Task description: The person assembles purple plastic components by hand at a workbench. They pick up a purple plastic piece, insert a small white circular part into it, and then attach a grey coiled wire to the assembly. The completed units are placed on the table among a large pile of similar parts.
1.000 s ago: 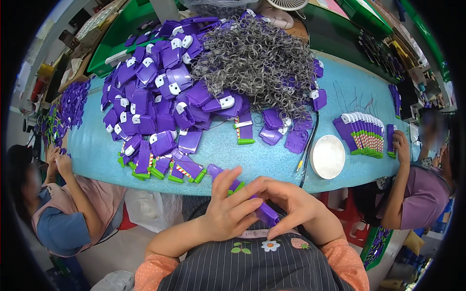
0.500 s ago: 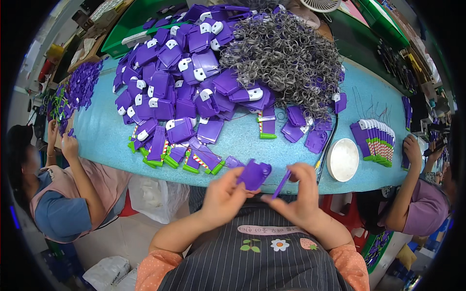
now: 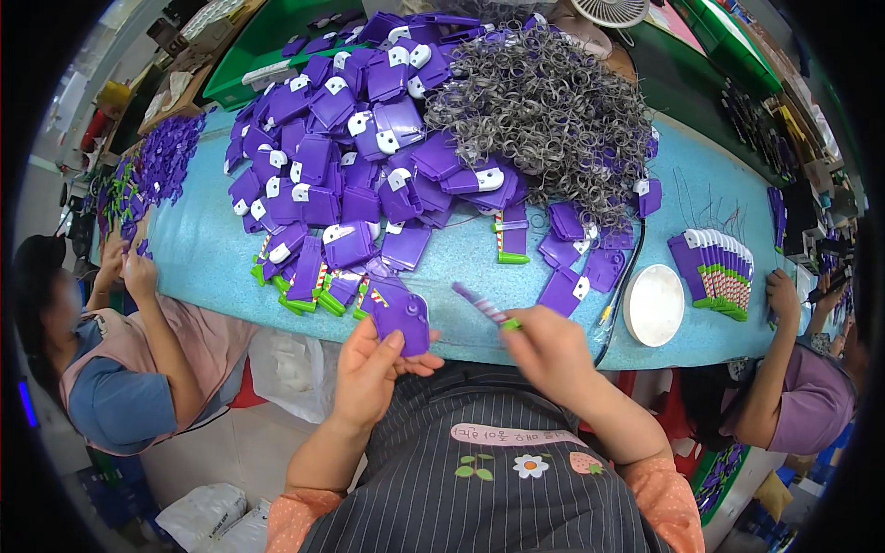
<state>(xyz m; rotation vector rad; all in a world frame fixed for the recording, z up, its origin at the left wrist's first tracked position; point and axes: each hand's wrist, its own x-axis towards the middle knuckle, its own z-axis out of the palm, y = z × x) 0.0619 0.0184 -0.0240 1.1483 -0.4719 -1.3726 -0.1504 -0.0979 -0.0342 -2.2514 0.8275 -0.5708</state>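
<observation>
My left hand point(image 3: 367, 373) grips a flat purple plastic casing half point(image 3: 403, 324), thumb on its inner face, where a round boss shows near the top. Closed round the green end of a purple casing piece with red-and-white stripes point(image 3: 481, 304), my right hand point(image 3: 550, 352) is just to the right, over the table edge. The two pieces are apart. Beyond my left hand lie several green-ended striped purple pieces point(image 3: 304, 293). Another purple casing piece with a white corner point(image 3: 562, 291) lies past my right hand.
A big heap of purple casings point(image 3: 313, 161) adjoins a pile of grey wire rings point(image 3: 553, 111). To the right are a white bowl point(image 3: 654, 306), a black cable point(image 3: 631, 276) and a row of striped pieces point(image 3: 714, 269). People sit at both sides.
My left hand has moved left with a purple casing half. My right hand now holds a striped, green-ended piece instead of a thin-looking purple one. A white-cornered casing now lies left of the bowl.
</observation>
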